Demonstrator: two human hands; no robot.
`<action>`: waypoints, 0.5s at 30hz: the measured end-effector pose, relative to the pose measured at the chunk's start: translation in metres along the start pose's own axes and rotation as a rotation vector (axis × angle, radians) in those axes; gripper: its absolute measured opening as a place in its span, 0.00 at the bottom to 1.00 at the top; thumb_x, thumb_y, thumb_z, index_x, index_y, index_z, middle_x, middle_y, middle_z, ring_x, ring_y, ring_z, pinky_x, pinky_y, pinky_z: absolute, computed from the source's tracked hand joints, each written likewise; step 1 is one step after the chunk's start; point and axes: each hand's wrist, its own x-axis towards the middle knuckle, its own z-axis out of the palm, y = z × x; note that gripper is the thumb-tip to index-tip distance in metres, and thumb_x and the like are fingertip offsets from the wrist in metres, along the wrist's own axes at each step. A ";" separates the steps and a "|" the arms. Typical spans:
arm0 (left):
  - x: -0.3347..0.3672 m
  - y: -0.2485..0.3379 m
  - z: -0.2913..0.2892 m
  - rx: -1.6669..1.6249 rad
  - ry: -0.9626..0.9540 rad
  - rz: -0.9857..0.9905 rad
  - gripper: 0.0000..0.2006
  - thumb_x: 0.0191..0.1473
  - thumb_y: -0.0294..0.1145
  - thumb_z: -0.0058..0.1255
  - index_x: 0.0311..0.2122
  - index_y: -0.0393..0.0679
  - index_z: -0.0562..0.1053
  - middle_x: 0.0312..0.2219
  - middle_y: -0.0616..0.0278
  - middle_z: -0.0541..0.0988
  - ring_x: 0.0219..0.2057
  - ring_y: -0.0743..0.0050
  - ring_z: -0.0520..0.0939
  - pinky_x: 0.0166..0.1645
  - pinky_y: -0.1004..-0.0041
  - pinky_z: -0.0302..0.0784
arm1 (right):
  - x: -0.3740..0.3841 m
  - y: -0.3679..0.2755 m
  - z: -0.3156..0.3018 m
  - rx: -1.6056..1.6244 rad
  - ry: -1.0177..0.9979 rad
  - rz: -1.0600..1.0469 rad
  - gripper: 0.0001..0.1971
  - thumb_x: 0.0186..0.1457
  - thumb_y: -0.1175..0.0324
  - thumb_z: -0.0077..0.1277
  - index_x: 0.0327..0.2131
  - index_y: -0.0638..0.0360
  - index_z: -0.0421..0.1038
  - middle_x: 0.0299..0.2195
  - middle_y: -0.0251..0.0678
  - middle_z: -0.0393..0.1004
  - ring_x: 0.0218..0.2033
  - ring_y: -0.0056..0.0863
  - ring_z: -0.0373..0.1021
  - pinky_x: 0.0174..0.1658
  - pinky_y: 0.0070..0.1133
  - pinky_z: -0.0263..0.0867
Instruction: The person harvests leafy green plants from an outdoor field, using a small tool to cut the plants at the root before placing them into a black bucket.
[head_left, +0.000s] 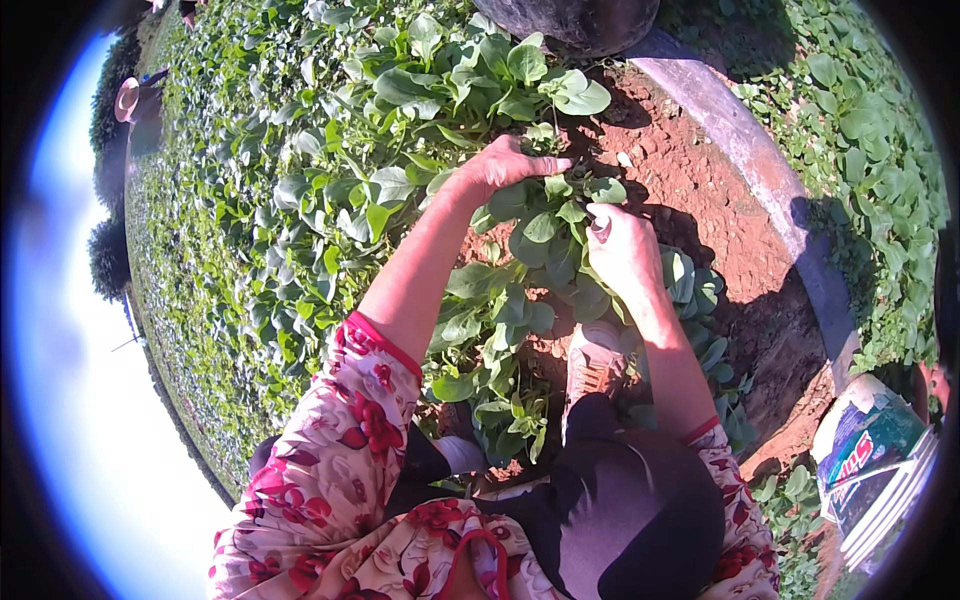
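Note:
My left hand [508, 166] reaches in among broad-leaved greens [545, 235], with one digit stretched out to the right over the leaves. Its other fingers are partly hidden by foliage and by the hand itself. Just right of the same plants is my right hand [622, 250], its fingers curled closed beside the leaf stems. What sits inside that grip is too small and shaded to name. A small gap with leaves in it separates the two hands.
Reddish bare soil [690, 170] and a pale curved strip [740, 140] run along the right. A dark rounded container [575, 20] stands at the far end. My shoe [595, 365] is among the plants. A green-and-white printed container [865, 450] is at lower right; a person in a hat [128, 100] is far left.

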 end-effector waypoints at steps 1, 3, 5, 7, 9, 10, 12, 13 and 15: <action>0.009 -0.012 -0.001 0.158 0.016 0.121 0.33 0.34 0.43 0.68 0.41 0.29 0.70 0.33 0.50 0.78 0.30 0.69 0.78 0.36 0.70 0.75 | 0.001 -0.003 0.002 0.023 -0.004 -0.009 0.13 0.46 0.73 0.53 0.39 0.57 0.73 0.25 0.42 0.75 0.28 0.34 0.75 0.33 0.24 0.69; 0.004 -0.006 0.008 0.401 0.148 0.195 0.25 0.34 0.44 0.68 0.28 0.29 0.75 0.23 0.52 0.79 0.27 0.74 0.77 0.33 0.70 0.73 | 0.001 -0.002 0.004 0.044 -0.008 -0.008 0.13 0.46 0.73 0.53 0.39 0.57 0.73 0.25 0.42 0.75 0.28 0.34 0.75 0.33 0.25 0.69; 0.009 -0.008 0.007 0.281 0.021 0.227 0.24 0.36 0.43 0.67 0.31 0.30 0.75 0.26 0.53 0.79 0.28 0.74 0.77 0.34 0.70 0.73 | 0.000 0.002 0.004 0.045 -0.012 0.007 0.13 0.46 0.73 0.53 0.39 0.56 0.73 0.25 0.42 0.75 0.28 0.35 0.75 0.33 0.25 0.69; -0.039 0.029 0.009 -0.099 -0.061 0.236 0.25 0.38 0.42 0.67 0.38 0.33 0.74 0.32 0.56 0.79 0.32 0.76 0.77 0.37 0.71 0.74 | -0.001 0.000 0.002 0.046 -0.009 0.012 0.13 0.46 0.73 0.53 0.39 0.56 0.73 0.25 0.42 0.75 0.28 0.35 0.75 0.33 0.25 0.69; -0.028 0.018 0.004 -0.047 0.040 0.161 0.30 0.38 0.42 0.67 0.45 0.36 0.70 0.34 0.59 0.77 0.33 0.75 0.77 0.39 0.72 0.74 | -0.001 -0.001 0.001 0.041 -0.002 0.006 0.14 0.46 0.73 0.53 0.39 0.56 0.73 0.25 0.42 0.75 0.28 0.35 0.75 0.33 0.25 0.69; -0.042 0.029 0.007 -0.125 0.218 0.038 0.31 0.38 0.42 0.68 0.46 0.36 0.69 0.33 0.59 0.77 0.33 0.76 0.77 0.38 0.73 0.74 | -0.001 0.000 0.002 0.038 0.006 -0.002 0.14 0.46 0.73 0.53 0.39 0.56 0.73 0.25 0.42 0.75 0.28 0.35 0.75 0.33 0.25 0.69; -0.068 0.045 -0.003 -0.397 0.104 0.231 0.15 0.47 0.39 0.61 0.32 0.39 0.73 0.20 0.66 0.75 0.19 0.86 0.72 0.19 0.82 0.61 | -0.001 0.002 0.005 0.031 0.008 -0.001 0.14 0.46 0.73 0.53 0.39 0.56 0.73 0.24 0.42 0.75 0.28 0.35 0.75 0.33 0.25 0.69; -0.075 0.053 -0.014 -0.458 0.093 0.301 0.12 0.48 0.37 0.59 0.29 0.40 0.73 0.17 0.67 0.73 0.16 0.87 0.68 0.18 0.82 0.57 | -0.002 0.005 0.006 0.023 0.005 0.014 0.14 0.46 0.73 0.53 0.39 0.56 0.73 0.24 0.42 0.75 0.27 0.35 0.75 0.32 0.26 0.69; -0.093 0.071 -0.050 -0.555 0.166 0.477 0.09 0.51 0.34 0.57 0.29 0.40 0.73 0.17 0.69 0.71 0.17 0.85 0.68 0.19 0.82 0.57 | -0.001 0.000 0.001 -0.054 -0.075 0.064 0.13 0.45 0.73 0.52 0.38 0.56 0.73 0.23 0.42 0.75 0.27 0.38 0.74 0.31 0.27 0.68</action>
